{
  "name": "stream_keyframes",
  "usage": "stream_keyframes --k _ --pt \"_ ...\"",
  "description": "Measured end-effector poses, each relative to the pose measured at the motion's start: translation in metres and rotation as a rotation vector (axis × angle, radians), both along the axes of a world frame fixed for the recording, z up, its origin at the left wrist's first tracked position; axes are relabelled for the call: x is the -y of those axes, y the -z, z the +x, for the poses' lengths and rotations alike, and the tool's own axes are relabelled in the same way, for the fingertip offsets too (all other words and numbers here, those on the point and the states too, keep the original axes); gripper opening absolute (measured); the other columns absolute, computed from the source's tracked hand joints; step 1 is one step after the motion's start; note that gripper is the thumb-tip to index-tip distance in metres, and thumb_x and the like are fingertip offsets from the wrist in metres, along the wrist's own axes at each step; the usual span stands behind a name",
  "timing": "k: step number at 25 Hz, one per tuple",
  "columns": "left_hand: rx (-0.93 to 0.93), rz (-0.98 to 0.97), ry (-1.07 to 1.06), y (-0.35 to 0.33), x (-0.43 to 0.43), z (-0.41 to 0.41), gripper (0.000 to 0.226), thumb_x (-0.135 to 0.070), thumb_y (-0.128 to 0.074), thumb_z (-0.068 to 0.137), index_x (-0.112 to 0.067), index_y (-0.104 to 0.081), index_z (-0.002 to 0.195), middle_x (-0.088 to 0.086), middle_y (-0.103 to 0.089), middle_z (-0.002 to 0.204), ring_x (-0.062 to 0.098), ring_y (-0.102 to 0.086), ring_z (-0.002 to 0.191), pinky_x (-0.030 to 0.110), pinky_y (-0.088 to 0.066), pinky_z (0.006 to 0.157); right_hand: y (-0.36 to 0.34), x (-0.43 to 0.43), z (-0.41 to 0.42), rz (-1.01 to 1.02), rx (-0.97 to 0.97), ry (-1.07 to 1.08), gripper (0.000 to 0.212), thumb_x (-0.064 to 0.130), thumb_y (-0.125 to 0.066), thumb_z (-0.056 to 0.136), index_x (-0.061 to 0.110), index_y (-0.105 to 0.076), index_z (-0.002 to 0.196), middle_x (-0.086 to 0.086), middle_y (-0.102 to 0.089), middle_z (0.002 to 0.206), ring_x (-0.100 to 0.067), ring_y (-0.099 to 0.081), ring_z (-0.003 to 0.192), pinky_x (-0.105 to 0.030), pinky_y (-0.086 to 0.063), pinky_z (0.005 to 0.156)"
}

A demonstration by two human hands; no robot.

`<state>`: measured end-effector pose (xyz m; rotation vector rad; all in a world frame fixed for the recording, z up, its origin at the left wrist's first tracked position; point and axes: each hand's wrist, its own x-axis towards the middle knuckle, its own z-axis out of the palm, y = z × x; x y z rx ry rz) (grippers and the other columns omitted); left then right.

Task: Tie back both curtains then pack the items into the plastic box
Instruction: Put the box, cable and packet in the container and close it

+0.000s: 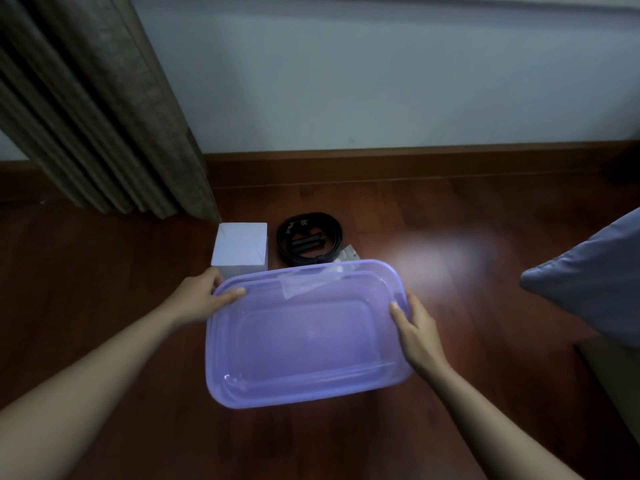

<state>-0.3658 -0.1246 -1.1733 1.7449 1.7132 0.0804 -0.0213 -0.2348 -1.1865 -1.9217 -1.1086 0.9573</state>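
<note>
A translucent purple plastic box (304,386) with its lid on sits low over the wooden floor in front of me. My left hand (201,297) grips its far left corner, thumb on top of the lid. My right hand (417,332) holds the right rim, fingers curled round the edge. Behind the box stand a small white box (240,247) and a coiled black belt (309,239). A clear plastic packet (348,256) lies partly hidden behind the box's far edge. A brown-grey curtain (104,126) hangs at the upper left, down to the floor.
The wall and a wooden skirting board (415,164) run across the back. A grey-blue cushion (595,275) juts in from the right, above a light-coloured edge at the lower right. Dark wooden floor (467,237) spreads around the box.
</note>
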Motion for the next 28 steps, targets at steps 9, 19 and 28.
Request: stream_keyframes --k 9,19,28 --pt "0.429 -0.19 -0.39 -0.003 0.018 0.006 0.068 -0.054 -0.008 0.095 -0.017 -0.065 0.091 0.005 -0.069 0.09 0.028 -0.06 0.094 0.042 -0.04 0.091 -0.021 0.008 0.022 0.004 -0.695 0.147 0.027 -0.007 -0.054 0.084 0.014 -0.065 0.099 0.0 -0.071 0.076 -0.013 -0.067 0.062 -0.022 -0.056 0.054" --pt "0.127 -0.119 -0.066 0.015 0.019 -0.002 0.05 -0.009 -0.063 0.087 -0.011 -0.047 0.134 0.012 -0.056 0.131 0.027 -0.053 0.12 0.035 -0.047 0.089 0.009 -0.023 0.07 0.328 -1.028 0.671 0.051 -0.011 -0.047 0.085 0.011 -0.041 0.13 -0.007 -0.064 0.119 -0.024 -0.064 0.105 -0.047 -0.054 0.083" --pt "0.077 -0.019 -0.041 0.024 0.02 -0.004 0.045 -0.01 -0.061 0.088 -0.016 -0.052 0.132 0.007 -0.059 0.13 0.025 -0.054 0.121 0.04 -0.045 0.098 0.047 -0.034 0.094 0.265 -0.997 0.852 0.064 -0.015 -0.042 0.087 0.017 -0.03 0.141 -0.008 -0.052 0.131 -0.018 -0.061 0.097 -0.042 -0.056 0.074"
